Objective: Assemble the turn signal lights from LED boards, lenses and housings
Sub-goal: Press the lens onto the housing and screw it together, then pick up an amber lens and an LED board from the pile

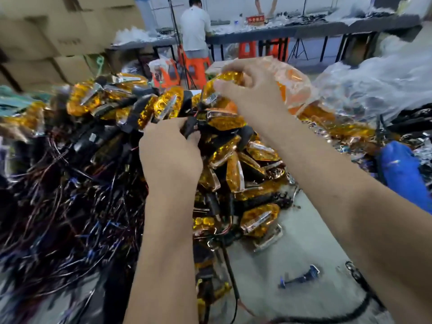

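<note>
Two bare forearms nearest the lens, both reaching up into the pile. Frame is motion-blurred, fine detail soft.

Big heap of amber turn signal lights (224, 155) fills the centre of the grey worktop (304, 242), black housings and chrome trim mixed in. Tangle of dark wires (70, 206) sprawls off its left side, over the left part of the table.

Right: clear plastic bags (374, 85) heaped up, blue bag (402, 171) just below them.

Right hand (254, 90) is up at the top of the heap, fingers curled, pinching an amber lens (230, 78); a clear bag of orange parts (292, 85) sits right behind that hand, touching or not I can't tell.

Left hand (170, 148) lower, fingers curled around a black housing (192, 127) with wire leads, at the heap's near-top edge.

Small blue-wired connector (301, 277) lies alone on the bare worktop, near right.

Background: cardboard boxes (58, 31) stacked top left, a person in a white shirt (195, 26) at a long bench (304, 26), orange stools (198, 66) below.
</note>
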### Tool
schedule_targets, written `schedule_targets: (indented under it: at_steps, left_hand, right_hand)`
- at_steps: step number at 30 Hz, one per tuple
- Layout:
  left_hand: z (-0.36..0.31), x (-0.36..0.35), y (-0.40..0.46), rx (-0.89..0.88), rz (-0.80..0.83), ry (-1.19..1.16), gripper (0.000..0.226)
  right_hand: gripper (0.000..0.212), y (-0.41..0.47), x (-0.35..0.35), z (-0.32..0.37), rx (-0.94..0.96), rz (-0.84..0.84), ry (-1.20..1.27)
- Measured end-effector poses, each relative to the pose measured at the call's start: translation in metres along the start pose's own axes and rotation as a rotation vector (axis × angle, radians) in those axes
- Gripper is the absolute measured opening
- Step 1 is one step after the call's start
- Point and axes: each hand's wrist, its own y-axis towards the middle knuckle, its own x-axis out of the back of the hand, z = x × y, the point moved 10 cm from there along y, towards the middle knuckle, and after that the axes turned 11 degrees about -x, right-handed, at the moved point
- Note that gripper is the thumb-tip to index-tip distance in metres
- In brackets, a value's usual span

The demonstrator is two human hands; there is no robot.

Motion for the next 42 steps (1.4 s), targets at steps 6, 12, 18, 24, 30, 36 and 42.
schedule_targets:
  at_steps: [6,12,18,24,30,36,42]
  left_hand:
    - [0.019,-0.014,-0.003,0.048,-0.048,0.219,0.033]
    - [0.009,-0.016,-0.01,0.143,0.007,0.191,0.062]
    - [-0.055,0.011,-0.041,0.006,-0.368,0.023,0.047]
    - [-0.122,-0.069,-0.076,-0.104,-0.126,-0.358,0.013]
    - [-0.145,-0.172,-0.107,-0.005,0.304,-0.445,0.011]
    - [-0.16,-0.198,-0.108,-0.166,0.444,-0.476,0.009]
    - [-0.156,-0.221,-0.116,-0.23,0.568,-0.437,0.021]
  right_hand:
    - [0.059,-0.004,-0.047,-0.026,0.029,0.133,-0.254]
    - [0.075,-0.018,-0.035,-0.024,0.087,0.119,-0.426]
    - [0.037,-0.043,0.059,-0.044,0.045,-0.151,-0.261]
    - [0.031,-0.047,0.158,-0.103,-0.154,-0.3,-1.0]
    - [0.046,-0.059,0.197,-0.126,-0.146,-0.242,-1.057]
    - [0.027,-0.036,0.277,-0.113,-0.264,-0.443,-1.063]
    - [0.028,-0.011,0.245,-0.13,-0.162,-0.265,-1.268]
